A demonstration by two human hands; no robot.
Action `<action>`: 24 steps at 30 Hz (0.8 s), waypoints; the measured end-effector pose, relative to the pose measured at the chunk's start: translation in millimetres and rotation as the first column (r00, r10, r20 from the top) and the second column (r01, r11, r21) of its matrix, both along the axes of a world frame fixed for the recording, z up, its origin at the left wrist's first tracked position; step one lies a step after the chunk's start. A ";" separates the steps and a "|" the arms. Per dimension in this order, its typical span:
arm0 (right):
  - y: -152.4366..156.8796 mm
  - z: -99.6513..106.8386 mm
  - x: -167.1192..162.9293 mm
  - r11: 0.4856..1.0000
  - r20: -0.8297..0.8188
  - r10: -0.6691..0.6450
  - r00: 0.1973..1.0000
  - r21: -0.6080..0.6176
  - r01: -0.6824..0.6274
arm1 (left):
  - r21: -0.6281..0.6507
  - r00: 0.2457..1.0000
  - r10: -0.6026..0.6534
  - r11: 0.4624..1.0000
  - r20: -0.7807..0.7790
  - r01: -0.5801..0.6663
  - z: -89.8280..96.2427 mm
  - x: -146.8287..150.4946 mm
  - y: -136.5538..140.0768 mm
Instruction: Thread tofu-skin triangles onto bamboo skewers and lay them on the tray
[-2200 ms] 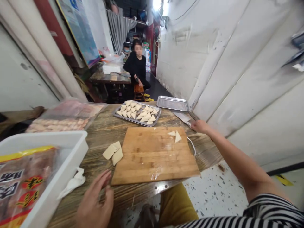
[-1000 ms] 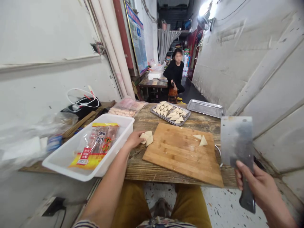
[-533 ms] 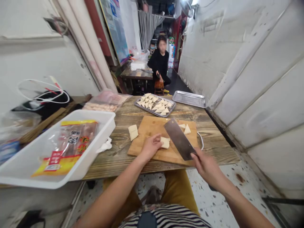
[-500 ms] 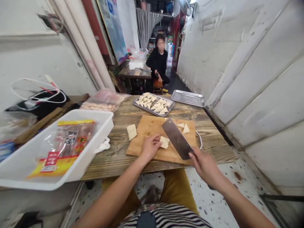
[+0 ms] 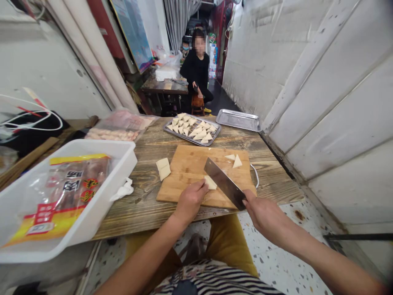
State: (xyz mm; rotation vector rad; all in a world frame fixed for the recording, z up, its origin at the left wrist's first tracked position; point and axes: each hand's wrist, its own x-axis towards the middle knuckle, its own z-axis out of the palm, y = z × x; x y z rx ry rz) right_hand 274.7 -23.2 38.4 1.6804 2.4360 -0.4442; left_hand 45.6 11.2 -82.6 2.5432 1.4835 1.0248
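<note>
My left hand [image 5: 192,200] is closed, fingertips pinching the near left side of a pale tofu slab [image 5: 211,183] on the wooden cutting board [image 5: 181,164]. In my right hand [image 5: 260,209] is the handle of a cleaver [image 5: 224,183]. Its blade runs diagonally over the board, right beside the slab's right edge; whether it touches the slab I cannot tell. Cut tofu triangles [image 5: 237,161] lie at the board's far right. Left of the board, more tofu squares [image 5: 163,169] rest on the table.
Behind the board stands a metal tray of tofu triangles [image 5: 201,133], with a second metal tray [image 5: 238,119] to its right. A white plastic bin [image 5: 123,153] at left holds a packaged food bag [image 5: 72,184]. A person [image 5: 198,65] sits in the background.
My view has shifted, so the table appears further left. The cleaver has turned more edge-on and come closer to the slab. My left hand still holds the slab.
</note>
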 end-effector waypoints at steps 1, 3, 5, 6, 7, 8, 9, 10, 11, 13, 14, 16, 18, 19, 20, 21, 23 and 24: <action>0.0 0.0 0.0 1.000 0.014 0.006 1.000 -0.008 -0.006 | 0.016 1.000 0.005 1.000 0.000 -0.005 -1.7 0.6 -2.6; 0.3 -1.1 1.3 1.000 0.031 0.017 0.999 -0.010 -0.017 | 0.058 1.000 -0.014 0.998 0.003 0.014 -3.2 0.0 -6.7; 0.9 -2.6 3.1 1.000 0.037 0.027 0.999 -0.004 -0.027 | 0.100 0.999 -0.050 0.994 0.007 0.049 -2.8 -1.4 -8.6; 1.2 -3.1 3.7 1.000 0.035 0.031 0.999 -0.005 -0.031 | 0.122 0.998 -0.059 0.991 0.007 0.057 -2.4 -2.0 -8.7; 1.5 -3.3 3.9 0.999 0.032 0.034 0.999 -0.011 -0.034 | 0.141 0.998 -0.063 0.988 0.005 0.061 -1.9 -2.3 -8.4; 1.6 -3.1 3.8 0.999 0.030 0.037 0.999 -0.020 -0.036 | 0.157 0.998 -0.064 0.986 0.001 0.063 -1.8 -2.5 -7.9; 1.7 -2.5 3.3 0.999 0.029 0.041 0.999 -0.028 -0.040 | 0.172 0.998 -0.064 0.983 -0.002 0.064 -1.9 -2.5 -7.3; 1.6 -1.5 2.5 0.998 0.030 0.046 0.998 -0.032 -0.045 | 0.186 0.998 -0.063 0.980 -0.003 0.063 -2.3 -2.4 -6.8; 1.4 -0.3 1.5 0.998 0.035 0.051 0.998 -0.030 -0.050 | 0.199 0.998 -0.063 0.978 -0.002 0.063 -3.0 -2.3 -6.3; 1.1 2.8 -1.0 0.998 0.049 0.062 0.997 -0.020 -0.061 | 0.215 0.998 -0.059 0.975 -0.003 0.059 -4.8 -2.0 -5.7; 1.0 4.4 -2.2 0.998 0.058 0.064 0.996 -0.019 -0.063 | 0.222 0.998 -0.055 0.973 -0.006 0.055 -5.5 -1.9 -5.6; 1.1 7.0 -4.2 0.998 0.079 0.060 0.995 -0.028 -0.058 | 0.231 0.999 -0.048 0.972 -0.013 0.050 -6.2 -1.7 -5.5; 1.6 8.3 -5.3 0.998 0.098 0.053 0.994 -0.041 -0.049 | 0.240 0.999 -0.042 0.970 -0.013 0.043 -5.9 -1.5 -5.5; 1.9 8.4 -5.5 0.998 0.106 0.050 0.993 -0.041 -0.046 | 0.246 0.999 -0.041 0.968 -0.009 0.042 -5.4 -1.4 -5.6; 2.2 8.4 -5.6 0.998 0.112 0.054 0.992 -0.040 -0.050 | 0.249 0.999 -0.043 0.967 -0.007 0.043 -4.8 -1.3 -5.6; 2.4 8.3 -5.6 0.998 0.118 0.059 0.991 -0.038 -0.055 | 0.250 0.999 -0.045 0.967 -0.005 0.045 -4.3 -1.2 -5.7; 2.7 8.6 -6.0 0.997 0.127 0.066 0.990 -0.037 -0.062 | 0.250 0.999 -0.049 0.967 -0.007 0.049 -3.2 -1.1 -5.8; 2.8 9.1 -6.5 0.997 0.130 0.069 0.989 -0.039 -0.064 | 0.247 0.999 -0.049 0.968 -0.008 0.049 -2.8 -1.1 -5.8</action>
